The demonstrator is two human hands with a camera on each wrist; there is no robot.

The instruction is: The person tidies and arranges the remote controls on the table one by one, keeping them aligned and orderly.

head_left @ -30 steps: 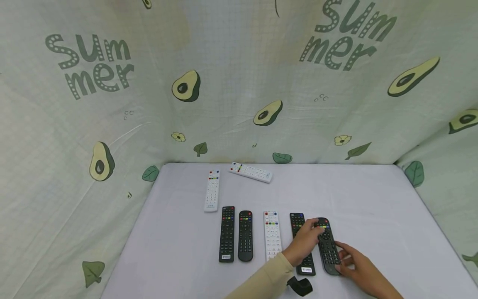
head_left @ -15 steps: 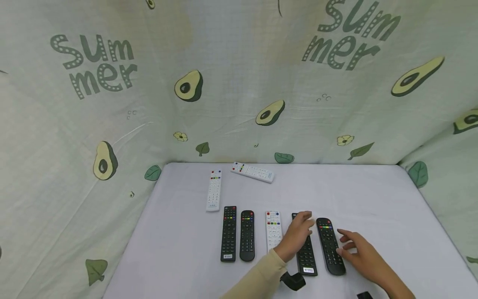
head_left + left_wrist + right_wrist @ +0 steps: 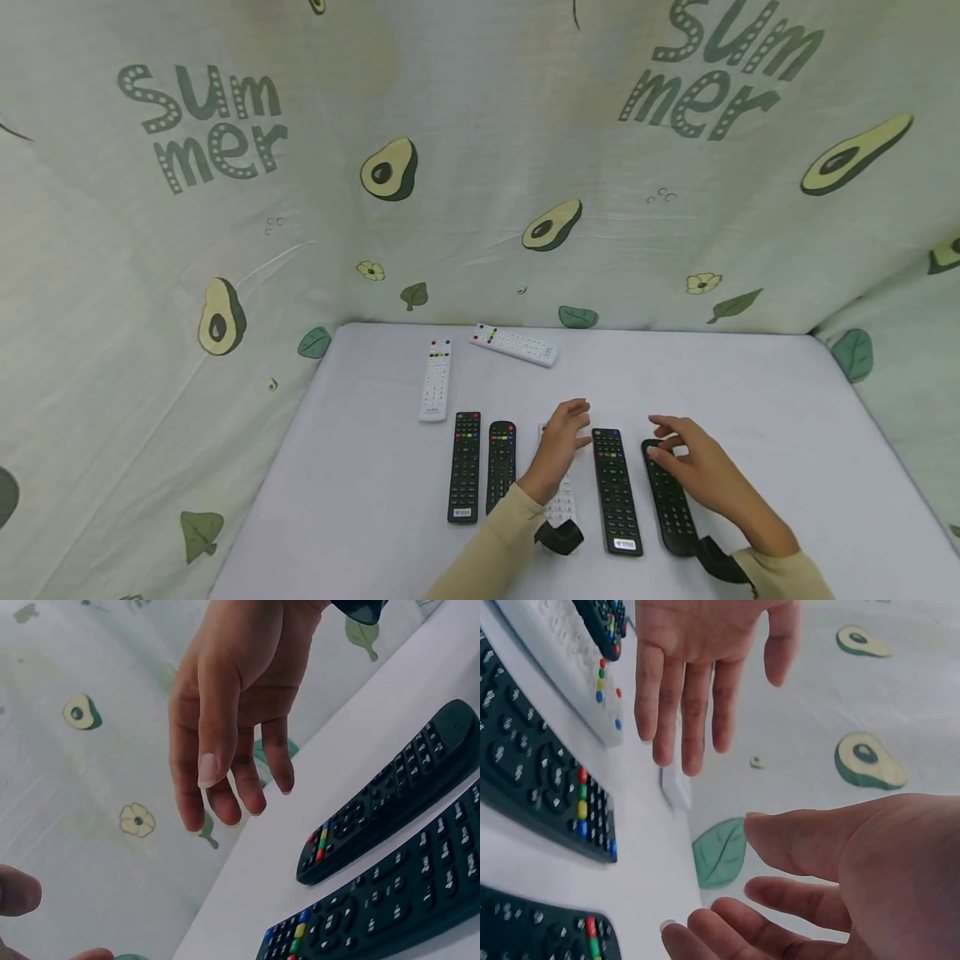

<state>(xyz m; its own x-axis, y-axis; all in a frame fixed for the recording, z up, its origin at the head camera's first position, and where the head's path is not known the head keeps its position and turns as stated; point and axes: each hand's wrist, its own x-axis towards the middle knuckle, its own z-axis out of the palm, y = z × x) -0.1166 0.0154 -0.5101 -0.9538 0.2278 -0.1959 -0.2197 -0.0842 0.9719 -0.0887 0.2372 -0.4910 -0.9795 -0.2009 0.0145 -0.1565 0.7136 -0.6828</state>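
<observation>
My left hand (image 3: 553,454) hovers over a white remote control (image 3: 562,502), its fingers loosely bent and holding nothing. To the right, my right hand (image 3: 699,467) hangs over the upper end of a black remote control (image 3: 672,512) with rounded ends, also holding nothing. Between the two hands a squarer black remote control (image 3: 617,492) with a pale label lies on the white table. The right wrist view shows my left hand (image 3: 697,682) with fingers straight, and my right hand (image 3: 840,877) with fingers slightly bent. Part of the white remote is hidden behind my left hand and wrist strap.
Left of the hands lie a rounded black remote (image 3: 502,458) and a square-ended black remote (image 3: 464,467). Farther back are a white remote (image 3: 436,380) and a slanted white remote (image 3: 515,345). A printed cloth (image 3: 465,250) hangs behind the white table (image 3: 360,483).
Both hands have let go of the rightmost black remote, which now lies on the table. My left hand has moved left and up; my right hand has risen over the remote's top end.
</observation>
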